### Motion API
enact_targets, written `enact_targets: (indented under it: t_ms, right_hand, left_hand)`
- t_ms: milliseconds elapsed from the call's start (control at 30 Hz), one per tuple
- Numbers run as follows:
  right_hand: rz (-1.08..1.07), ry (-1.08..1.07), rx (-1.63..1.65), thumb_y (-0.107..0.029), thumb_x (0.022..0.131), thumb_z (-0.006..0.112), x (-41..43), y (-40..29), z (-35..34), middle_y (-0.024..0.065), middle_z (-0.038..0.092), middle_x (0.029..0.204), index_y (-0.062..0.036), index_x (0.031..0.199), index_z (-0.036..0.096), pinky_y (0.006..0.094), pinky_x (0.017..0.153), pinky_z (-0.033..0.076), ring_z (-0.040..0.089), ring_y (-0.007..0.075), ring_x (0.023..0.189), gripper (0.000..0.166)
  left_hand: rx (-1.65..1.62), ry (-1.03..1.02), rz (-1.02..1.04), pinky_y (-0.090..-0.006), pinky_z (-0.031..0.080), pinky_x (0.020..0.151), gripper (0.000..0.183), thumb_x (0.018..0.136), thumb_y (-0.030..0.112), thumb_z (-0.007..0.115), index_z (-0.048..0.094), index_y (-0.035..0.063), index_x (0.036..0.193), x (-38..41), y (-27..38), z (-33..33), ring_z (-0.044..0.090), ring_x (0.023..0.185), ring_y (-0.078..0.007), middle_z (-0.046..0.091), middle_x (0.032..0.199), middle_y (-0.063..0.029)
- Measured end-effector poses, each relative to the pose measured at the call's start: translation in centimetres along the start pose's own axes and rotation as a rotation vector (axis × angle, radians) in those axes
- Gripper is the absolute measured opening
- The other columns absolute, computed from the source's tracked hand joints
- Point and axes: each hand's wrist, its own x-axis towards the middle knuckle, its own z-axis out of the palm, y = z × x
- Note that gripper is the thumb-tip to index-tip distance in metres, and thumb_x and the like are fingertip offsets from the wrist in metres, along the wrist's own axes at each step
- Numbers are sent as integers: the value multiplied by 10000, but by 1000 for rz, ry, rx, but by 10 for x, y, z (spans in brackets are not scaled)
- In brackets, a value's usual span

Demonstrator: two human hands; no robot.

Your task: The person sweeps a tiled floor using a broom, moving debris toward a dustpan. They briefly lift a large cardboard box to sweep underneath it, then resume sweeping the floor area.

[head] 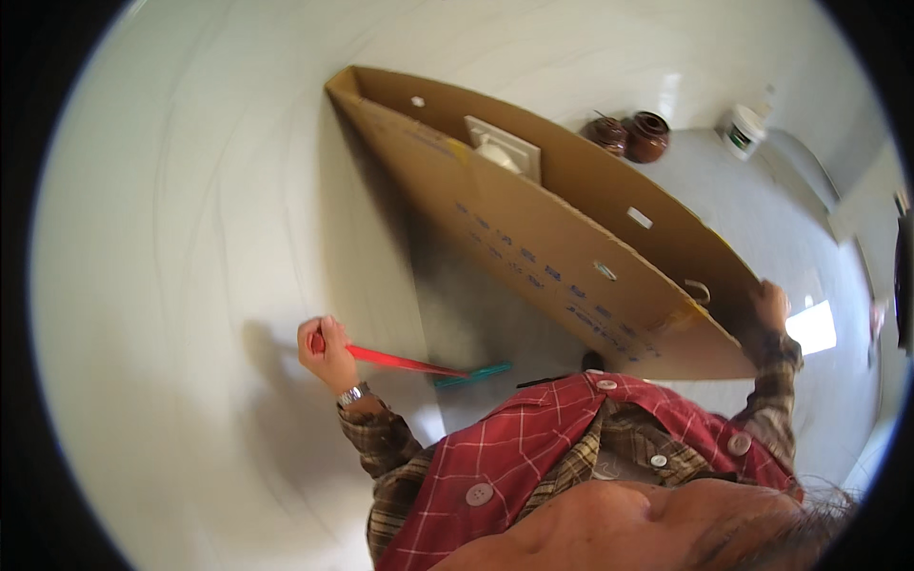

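Note:
My left hand (327, 351), with a metal watch at the wrist, grips the top of a long red handle (400, 358). That handle slants down to a teal head (473, 375) at the grey floor; whether it is a broom or a mop I cannot tell. On the other side, my right hand (771, 305) holds the near right edge of a large cardboard box (514, 235). The box stands tilted, its long top side uncovered, and bears blue print. Inside it show a white panel-like piece (525, 153) and a pale curved piece (698, 291), both partly hidden by the walls.
Two brown glazed jars (648, 137) stand on the floor behind the box. Farther right is a white plastic bucket (744, 132) with a label. A pale marbled wall (178, 214) runs along the left, meeting the grey floor (471, 307) below the box.

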Motion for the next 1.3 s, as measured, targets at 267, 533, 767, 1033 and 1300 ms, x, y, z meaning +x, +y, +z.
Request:
enact_targets:
  t_ms: [267, 533, 767, 1033, 1300]
  right_hand:
    - [-302, -136, 60, -330, 743, 680, -72, -53, -45, 198, 634, 792, -38, 838, 671, 469, 694, 475, 608, 390, 793, 307]
    - [-496, -249, 205, -327, 784, 612, -77, -133, -43, 201, 616, 719, -64, 788, 654, 482, 651, 479, 596, 401, 703, 266]
    - [-409, -223, 140, -299, 800, 577, -63, -124, -28, 194, 627, 740, -73, 781, 660, 485, 663, 485, 606, 394, 725, 241]
    - [-278, -59, 135, -277, 777, 606, -87, -139, -17, 177, 638, 741, -64, 782, 628, 488, 649, 489, 625, 373, 738, 215]
    - [-112, 54, 54, -258, 761, 624, -32, -56, 59, 188, 638, 875, -73, 870, 593, 492, 739, 479, 603, 392, 877, 217]
  left_hand:
    - [-24, 111, -119, -234, 411, 497, 135, 905, 88, 578, 521, 17, 805, -6, -37, -32, 481, 539, -105, 511, 630, -34]
    - [-88, 122, -87, -218, 343, 483, 37, 885, 49, 551, 531, 48, 855, 10, -36, -4, 429, 577, -78, 544, 697, -30]
    - [61, 95, -39, -243, 414, 532, 116, 899, 110, 575, 523, 33, 829, 23, -17, 14, 446, 548, -102, 519, 683, -42]
    - [48, 39, -82, -242, 468, 583, 137, 872, 126, 643, 560, 33, 816, 20, 5, -6, 501, 648, -86, 541, 737, -3]
    - [70, -49, -96, -206, 336, 441, 145, 882, 118, 616, 544, 45, 781, 12, -4, -19, 419, 488, -59, 536, 629, -20]
